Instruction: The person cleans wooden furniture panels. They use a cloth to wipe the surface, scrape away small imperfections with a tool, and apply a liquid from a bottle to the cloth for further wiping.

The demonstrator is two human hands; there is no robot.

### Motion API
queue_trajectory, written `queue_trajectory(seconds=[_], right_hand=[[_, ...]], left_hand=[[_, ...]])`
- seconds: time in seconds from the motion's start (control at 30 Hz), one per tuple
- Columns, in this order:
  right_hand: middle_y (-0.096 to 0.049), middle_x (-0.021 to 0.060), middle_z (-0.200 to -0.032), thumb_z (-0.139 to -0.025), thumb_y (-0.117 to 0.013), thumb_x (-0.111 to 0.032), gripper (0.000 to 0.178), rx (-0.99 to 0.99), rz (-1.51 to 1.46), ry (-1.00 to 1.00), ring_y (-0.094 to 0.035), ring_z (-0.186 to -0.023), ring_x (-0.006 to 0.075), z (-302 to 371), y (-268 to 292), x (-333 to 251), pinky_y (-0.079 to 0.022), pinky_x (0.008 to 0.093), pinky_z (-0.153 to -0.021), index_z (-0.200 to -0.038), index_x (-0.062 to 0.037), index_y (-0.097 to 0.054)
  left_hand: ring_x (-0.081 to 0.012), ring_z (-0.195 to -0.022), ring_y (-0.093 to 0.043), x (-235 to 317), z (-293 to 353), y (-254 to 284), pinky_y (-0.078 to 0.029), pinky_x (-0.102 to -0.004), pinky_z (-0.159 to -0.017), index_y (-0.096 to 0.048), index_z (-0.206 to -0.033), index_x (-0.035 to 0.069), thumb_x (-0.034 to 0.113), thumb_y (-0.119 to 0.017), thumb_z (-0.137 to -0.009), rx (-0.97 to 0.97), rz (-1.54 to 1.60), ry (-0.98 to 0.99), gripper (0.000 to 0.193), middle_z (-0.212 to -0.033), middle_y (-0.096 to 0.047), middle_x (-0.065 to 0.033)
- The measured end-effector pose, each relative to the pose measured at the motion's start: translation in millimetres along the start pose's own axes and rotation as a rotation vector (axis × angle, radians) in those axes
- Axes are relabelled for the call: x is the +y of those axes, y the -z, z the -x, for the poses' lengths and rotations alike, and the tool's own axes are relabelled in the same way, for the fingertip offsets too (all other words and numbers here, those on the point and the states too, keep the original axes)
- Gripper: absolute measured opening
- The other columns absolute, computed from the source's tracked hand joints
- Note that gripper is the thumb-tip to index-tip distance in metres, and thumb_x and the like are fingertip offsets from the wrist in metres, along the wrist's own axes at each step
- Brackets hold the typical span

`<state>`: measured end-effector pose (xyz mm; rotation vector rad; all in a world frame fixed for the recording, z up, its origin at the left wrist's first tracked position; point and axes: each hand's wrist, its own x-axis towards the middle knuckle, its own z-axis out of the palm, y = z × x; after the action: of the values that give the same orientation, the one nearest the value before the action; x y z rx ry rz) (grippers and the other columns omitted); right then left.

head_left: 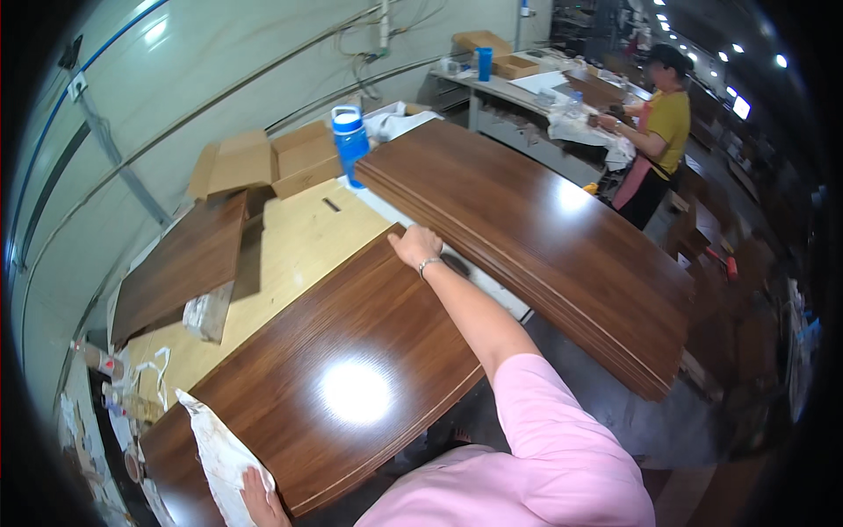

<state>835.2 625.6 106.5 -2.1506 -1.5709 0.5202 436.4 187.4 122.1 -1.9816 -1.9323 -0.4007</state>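
Note:
A dark brown wood-grain panel [325, 299] lies across the table in front of me, with a bright light glare on its face. My right hand [417, 246] grips its far corner, the fingers bent over the edge. At the panel's near left end, my left hand [263, 499] holds a stained white cloth [219, 452] against the surface; the hand is partly cut off by the lower picture edge. Just right of this panel, a stack of similar brown panels [527, 228] reaches from the table toward the lower right.
Another brown panel [180, 263] rests tilted on a white-wrapped block [208, 314] at left. Beyond stand open cardboard boxes [303, 158] and a blue bottle [349, 145]. Tape rolls and small bottles crowd the left edge. A co-worker [663, 132] stands at a farther bench [492, 88].

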Motion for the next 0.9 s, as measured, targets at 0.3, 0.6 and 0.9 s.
queue_trajectory(seconds=[0.3, 0.6, 0.9], right_hand=[[-0.066, 0.0159, -0.126, -0.086, -0.052, -0.056, 0.063, -0.056, 0.187, -0.110, -0.062, -0.120, 0.0320, -44, -9, -25, -0.048, 0.0457, -0.097, -0.123, -0.0076, -0.068], [-0.065, 0.0305, -0.117, -0.076, -0.064, -0.032, 0.063, -0.104, 0.022, 0.092, -0.062, -0.113, 0.0353, -81, 5, 42, -0.046, 0.0414, -0.094, -0.115, 0.0162, -0.062], [-0.068, 0.0188, -0.100, -0.076, -0.061, -0.022, 0.050, -0.150, -0.293, -0.022, -0.064, -0.097, 0.0278, -57, 26, 121, -0.049, 0.0392, -0.085, -0.105, 0.0183, -0.063]], left_hand=[[-0.0176, -0.095, -0.063, 64, 77, 47, -0.050, -0.0314, -0.082, -0.063, -0.115, -0.006, 0.015, -0.051, -0.098, -0.062, 1.421, 1.166, 0.029, -0.109, -0.066, -0.0111], [-0.0142, -0.085, -0.066, 84, 87, 12, -0.053, -0.0286, -0.074, -0.063, -0.105, -0.009, 0.022, -0.056, -0.101, 0.019, 1.809, 1.442, 0.031, -0.099, -0.068, -0.0110], [-0.0162, -0.084, -0.067, 75, 107, -5, -0.054, -0.0308, -0.074, -0.059, -0.101, -0.008, 0.020, -0.062, -0.098, 0.097, 1.839, 1.489, 0.028, -0.096, -0.068, -0.0129]])
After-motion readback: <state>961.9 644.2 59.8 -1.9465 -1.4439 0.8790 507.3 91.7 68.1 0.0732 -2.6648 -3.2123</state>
